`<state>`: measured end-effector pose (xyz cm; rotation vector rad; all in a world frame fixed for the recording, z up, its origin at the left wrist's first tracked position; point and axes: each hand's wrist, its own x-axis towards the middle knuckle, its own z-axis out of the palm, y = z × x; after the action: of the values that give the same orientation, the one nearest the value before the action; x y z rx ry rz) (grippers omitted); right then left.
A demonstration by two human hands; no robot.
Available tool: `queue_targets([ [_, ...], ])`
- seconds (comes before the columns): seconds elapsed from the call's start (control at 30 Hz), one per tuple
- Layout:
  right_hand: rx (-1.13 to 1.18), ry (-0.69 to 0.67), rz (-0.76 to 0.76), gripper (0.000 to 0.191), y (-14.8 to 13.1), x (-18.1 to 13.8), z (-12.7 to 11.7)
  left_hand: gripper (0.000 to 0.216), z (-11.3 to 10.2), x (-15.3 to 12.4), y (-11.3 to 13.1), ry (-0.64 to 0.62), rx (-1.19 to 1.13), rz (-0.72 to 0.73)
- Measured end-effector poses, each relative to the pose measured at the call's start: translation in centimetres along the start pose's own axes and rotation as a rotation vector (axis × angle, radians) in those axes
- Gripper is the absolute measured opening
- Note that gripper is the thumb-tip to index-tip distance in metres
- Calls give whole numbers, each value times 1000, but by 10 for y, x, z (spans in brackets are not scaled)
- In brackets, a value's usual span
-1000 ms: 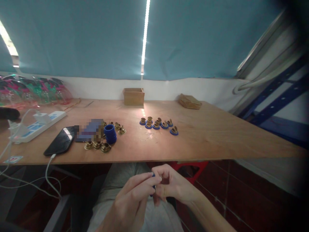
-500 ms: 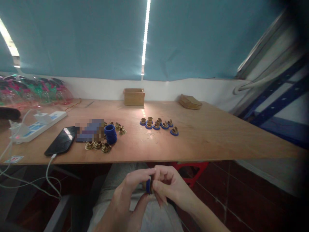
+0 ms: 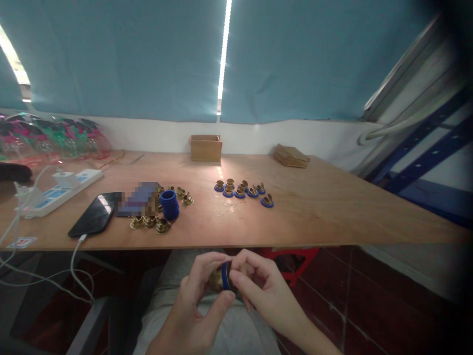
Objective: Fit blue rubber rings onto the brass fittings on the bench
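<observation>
Above my lap, below the table's front edge, my left hand (image 3: 201, 291) and my right hand (image 3: 254, 281) are both closed on one brass fitting (image 3: 216, 280) with a blue ring (image 3: 224, 276) around it. My left fingers and thumb grip the ring's rim from the left; my right thumb and fingers pinch its right side, hiding that part. On the table, several brass fittings (image 3: 162, 226) stand around a stack of blue rings (image 3: 170, 204). Farther right is a group of brass fittings with blue rings (image 3: 240, 191) on their bases.
A phone (image 3: 94, 214) with a cable and a white power strip (image 3: 61, 192) lie on the left. A small cardboard box (image 3: 205, 148) and flattened brown cardboard (image 3: 291, 156) are at the back. Bagged bottles (image 3: 48, 140) stand back left; a red stool (image 3: 295, 261) is under the table.
My hands have turned the brass fitting, so more of its brass body shows left of the blue ring. The things on the table stay in place.
</observation>
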<state>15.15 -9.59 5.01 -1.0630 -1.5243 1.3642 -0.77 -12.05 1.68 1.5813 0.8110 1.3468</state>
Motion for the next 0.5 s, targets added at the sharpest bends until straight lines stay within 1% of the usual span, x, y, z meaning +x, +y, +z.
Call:
queue_targets([
  [0.13, 14, 3, 43, 25, -3, 0, 1, 41, -1, 1, 2, -35, -12, -11],
  [0.3, 0, 17, 94, 25, -5, -2, 0, 35, -3, 3, 2, -58, -25, -62],
  [0.5, 0, 41, 136, 28, -4, -1, 1, 31, -3, 2, -4, -59, -153, -137],
])
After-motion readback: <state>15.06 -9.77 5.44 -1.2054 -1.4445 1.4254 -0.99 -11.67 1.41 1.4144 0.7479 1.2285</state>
